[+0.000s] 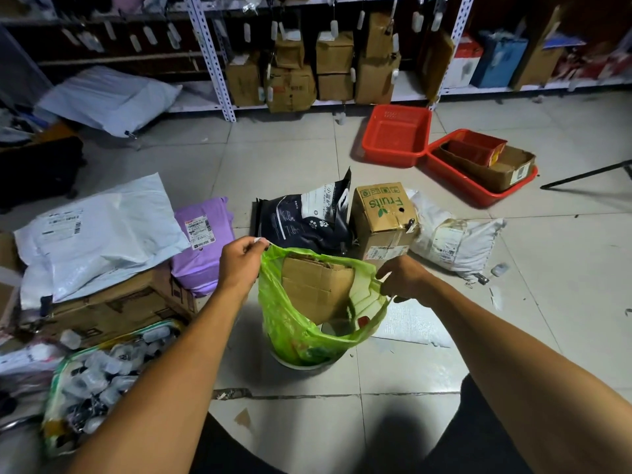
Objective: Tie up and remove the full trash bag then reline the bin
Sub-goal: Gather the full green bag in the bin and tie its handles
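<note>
A green plastic trash bag (287, 319) sits in a small pale round bin (301, 364) on the tiled floor in front of me. Folded brown cardboard (314, 285) sticks up out of the bag, with other rubbish below it. My left hand (239, 261) pinches the bag's rim at its upper left corner. My right hand (403, 278) pinches the rim on the right side. The mouth of the bag is held stretched wide between both hands, lifted above the bin.
Behind the bin stand a dark pet-food bag (304, 217), a "Fruits" carton (383, 217) and a white parcel (451, 241). Parcels and boxes (102, 241) pile at the left, a bag of small bottles (99, 378) near my left arm. Red baskets (396, 135) and shelving lie beyond.
</note>
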